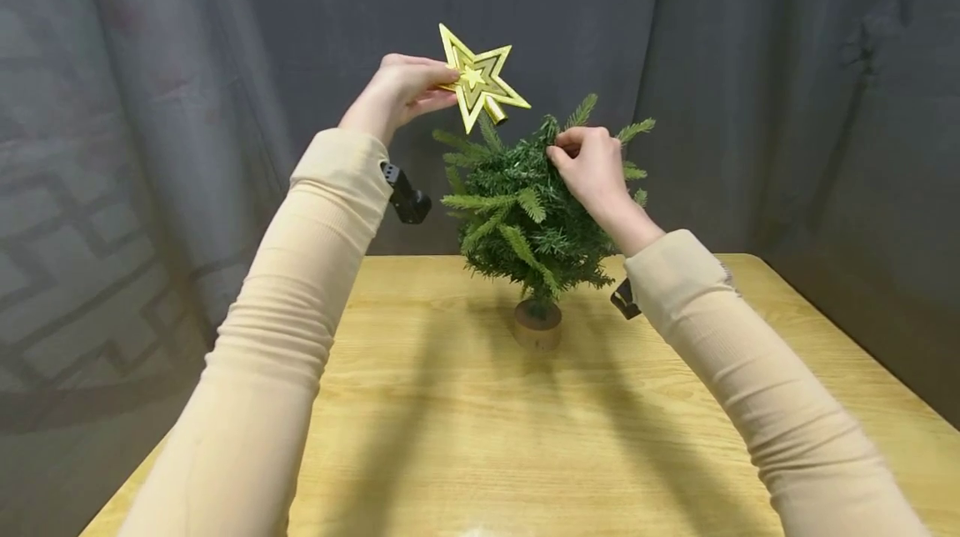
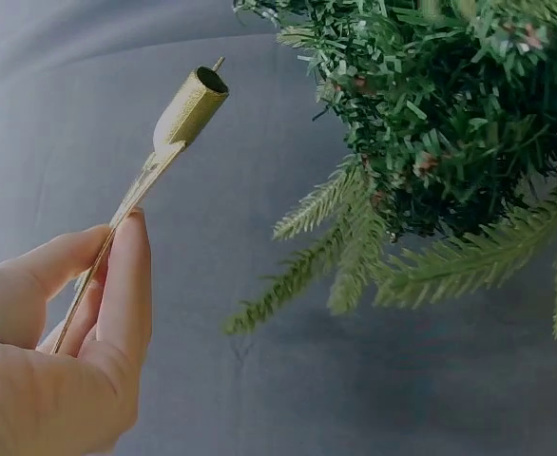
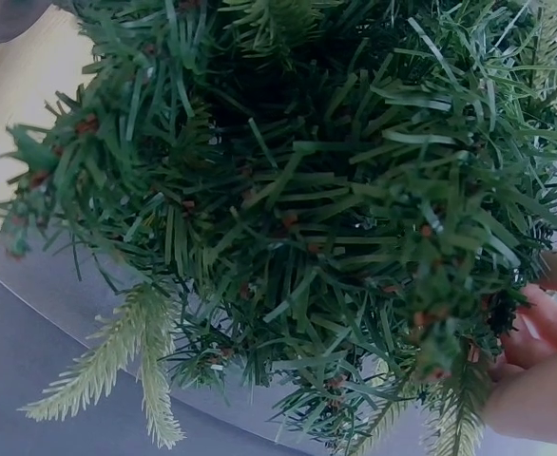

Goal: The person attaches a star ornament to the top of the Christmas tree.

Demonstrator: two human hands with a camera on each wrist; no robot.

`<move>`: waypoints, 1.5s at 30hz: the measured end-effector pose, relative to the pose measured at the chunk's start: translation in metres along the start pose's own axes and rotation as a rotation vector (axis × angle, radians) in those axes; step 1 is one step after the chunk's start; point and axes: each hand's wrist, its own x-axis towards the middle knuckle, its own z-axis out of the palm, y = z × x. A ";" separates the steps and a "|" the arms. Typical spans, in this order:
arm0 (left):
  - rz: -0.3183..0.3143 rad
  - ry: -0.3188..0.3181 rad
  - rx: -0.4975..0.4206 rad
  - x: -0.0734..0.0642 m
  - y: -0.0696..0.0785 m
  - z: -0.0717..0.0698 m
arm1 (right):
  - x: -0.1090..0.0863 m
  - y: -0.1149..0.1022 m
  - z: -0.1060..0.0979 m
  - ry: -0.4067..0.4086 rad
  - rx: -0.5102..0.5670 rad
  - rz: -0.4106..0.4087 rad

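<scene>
The gold star (image 1: 483,87) looks light and fairly stiff: edge-on in the left wrist view it is a thin plate, probably plastic. Its shiny face may be slippery, and its narrow points look the likeliest part to bend or snap. A flat pinch low on 1 side seems a good hold, since it leaves the hollow tube (image 2: 193,109) free.

The left hand (image 1: 405,91), at upper centre of the head view, pinches the star by its left side between thumb and fingers. The star lies just right of that hand, tilted, its tube aimed toward the lower right of that frame and apart from the tree (image 1: 551,224).

The right hand (image 1: 596,166), right of centre, pinches the tree near its top with curled thumb and fingers. The foliage looks soft and springy, so a hold close to the inner stem should be firmer than 1 on the needles. The tree stands upright on its round wooden base (image 1: 537,333), below and between the 2 hands.
</scene>
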 end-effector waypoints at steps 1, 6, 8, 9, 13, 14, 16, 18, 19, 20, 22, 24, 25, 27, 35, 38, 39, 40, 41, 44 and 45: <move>0.008 -0.005 0.010 0.000 0.001 0.002 | -0.001 0.000 0.000 0.001 -0.001 -0.002; 0.062 -0.041 0.073 0.000 0.003 0.013 | -0.004 0.001 0.001 0.018 -0.002 -0.024; 0.093 -0.062 0.097 0.000 0.003 0.018 | -0.004 0.001 0.001 0.026 -0.003 -0.031; 0.106 -0.073 0.103 -0.001 0.004 0.020 | -0.005 0.001 0.000 0.030 -0.005 -0.035; 0.177 -0.123 0.144 -0.003 0.005 0.030 | -0.005 0.001 0.000 0.042 -0.010 -0.048; 0.188 -0.131 0.154 -0.003 0.006 0.032 | -0.005 0.001 0.000 0.045 -0.011 -0.052; 0.221 -0.149 0.186 -0.004 0.006 0.036 | -0.006 0.000 0.000 0.048 -0.010 -0.056; 0.258 -0.166 0.213 -0.004 0.007 0.039 | -0.006 0.000 0.000 0.047 -0.007 -0.059; 0.280 -0.175 0.224 -0.004 0.007 0.041 | -0.006 -0.001 0.000 0.046 -0.006 -0.061; 0.307 -0.184 0.240 -0.004 0.008 0.042 | -0.006 -0.001 0.001 0.043 -0.006 -0.064; 0.349 -0.196 0.268 -0.005 0.009 0.045 | -0.007 -0.001 0.001 0.038 -0.006 -0.068; 0.373 -0.206 0.289 -0.006 0.011 0.047 | -0.007 -0.002 0.001 0.038 -0.006 -0.069; 0.379 -0.209 0.296 -0.006 0.012 0.048 | -0.007 -0.002 0.002 0.038 -0.006 -0.068; 0.379 -0.214 0.315 -0.007 0.012 0.050 | -0.008 -0.003 0.001 0.037 -0.006 -0.069; 0.403 -0.241 0.394 -0.009 0.009 0.051 | -0.008 -0.007 0.001 0.034 -0.001 -0.073; 0.407 -0.257 0.415 -0.009 0.008 0.051 | -0.007 -0.008 0.001 0.036 -0.001 -0.072; 0.409 -0.260 0.427 -0.010 0.007 0.051 | -0.007 -0.008 0.000 0.038 -0.001 -0.072; 0.410 -0.263 0.437 -0.010 0.006 0.051 | -0.008 -0.009 0.000 0.043 -0.003 -0.073; 0.408 -0.266 0.445 -0.010 0.006 0.052 | -0.008 -0.009 0.000 0.048 -0.003 -0.073; 0.405 -0.267 0.458 -0.011 0.003 0.052 | -0.009 -0.009 0.001 0.061 -0.011 -0.079; 0.403 -0.266 0.459 -0.011 0.002 0.051 | -0.009 -0.008 0.001 0.065 -0.015 -0.080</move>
